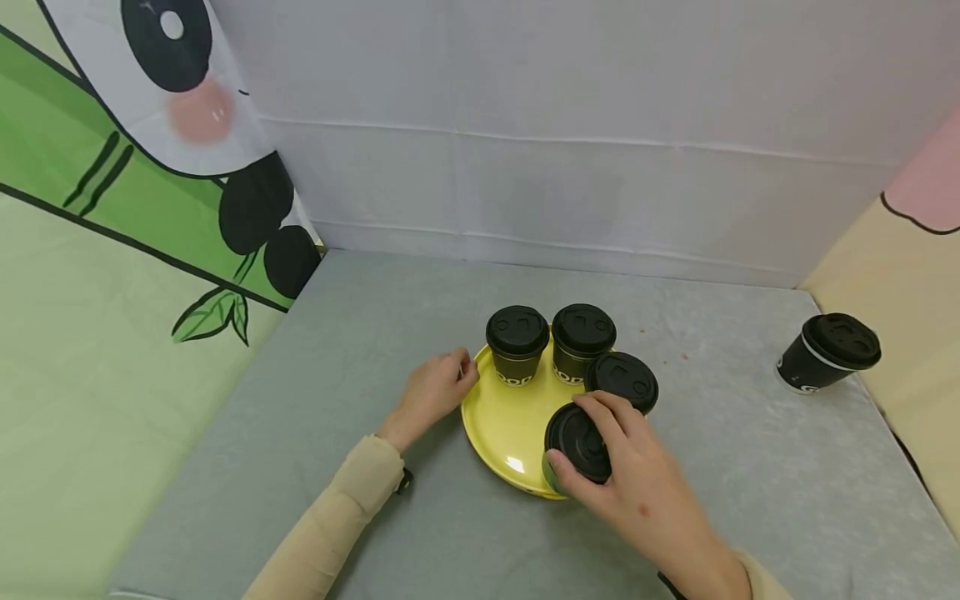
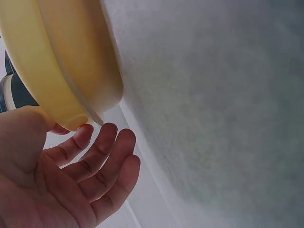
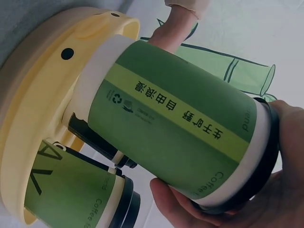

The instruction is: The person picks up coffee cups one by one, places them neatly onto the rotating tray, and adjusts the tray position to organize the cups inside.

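Observation:
My right hand (image 1: 637, 479) grips a green paper coffee cup (image 3: 175, 121) by its black-lidded end, thumb on one side and fingers on the other. The cup's white base is close over the near right part of a round yellow tray (image 1: 491, 421). At the tray's left rim, my left hand (image 1: 435, 387) pinches the edge; its thumb is mostly hidden in the left wrist view. Three more lidded cups stand on the tray: one at back left (image 1: 517, 343), one at back centre (image 1: 583, 340) and one at the right (image 1: 624, 382), partly behind my right hand.
Another black-lidded cup (image 1: 825, 354) stands apart near the right edge of the grey cloth-covered table (image 1: 712, 500). Behind the table hangs a pale curtain (image 1: 562, 192), and a printed panda-and-bamboo sheet (image 1: 150, 217) covers the left side.

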Available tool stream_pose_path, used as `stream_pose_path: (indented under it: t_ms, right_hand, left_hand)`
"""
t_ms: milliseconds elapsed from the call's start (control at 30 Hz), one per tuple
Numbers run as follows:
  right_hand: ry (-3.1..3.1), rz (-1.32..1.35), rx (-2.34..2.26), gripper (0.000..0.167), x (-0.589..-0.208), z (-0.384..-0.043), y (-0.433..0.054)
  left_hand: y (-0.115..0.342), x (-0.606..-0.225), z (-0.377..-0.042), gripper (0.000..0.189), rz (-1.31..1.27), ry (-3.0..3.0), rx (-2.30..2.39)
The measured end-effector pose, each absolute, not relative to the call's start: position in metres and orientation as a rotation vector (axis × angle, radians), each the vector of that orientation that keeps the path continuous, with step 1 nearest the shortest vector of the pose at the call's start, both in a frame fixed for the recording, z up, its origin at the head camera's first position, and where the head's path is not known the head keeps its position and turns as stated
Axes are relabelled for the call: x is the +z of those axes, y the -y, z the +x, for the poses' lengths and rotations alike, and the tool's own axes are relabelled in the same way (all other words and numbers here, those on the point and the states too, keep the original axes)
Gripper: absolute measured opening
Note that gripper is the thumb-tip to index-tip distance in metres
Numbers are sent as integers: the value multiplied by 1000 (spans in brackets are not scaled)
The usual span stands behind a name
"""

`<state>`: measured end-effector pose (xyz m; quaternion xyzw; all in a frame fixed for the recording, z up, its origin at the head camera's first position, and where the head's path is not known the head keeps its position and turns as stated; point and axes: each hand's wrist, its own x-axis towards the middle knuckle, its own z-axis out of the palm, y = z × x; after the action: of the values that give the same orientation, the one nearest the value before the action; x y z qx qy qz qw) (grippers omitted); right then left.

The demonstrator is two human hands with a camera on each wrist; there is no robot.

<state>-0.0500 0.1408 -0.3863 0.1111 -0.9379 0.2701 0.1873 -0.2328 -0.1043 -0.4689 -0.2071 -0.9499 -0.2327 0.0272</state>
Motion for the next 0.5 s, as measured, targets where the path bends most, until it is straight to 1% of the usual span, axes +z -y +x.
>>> stream_pose_path:
  t_ms: [500]
  right_hand:
    - [2643,335,711,62,-398,-61,-130]
  left_hand:
    - [105,-469,-230,21,-634,2935,-713]
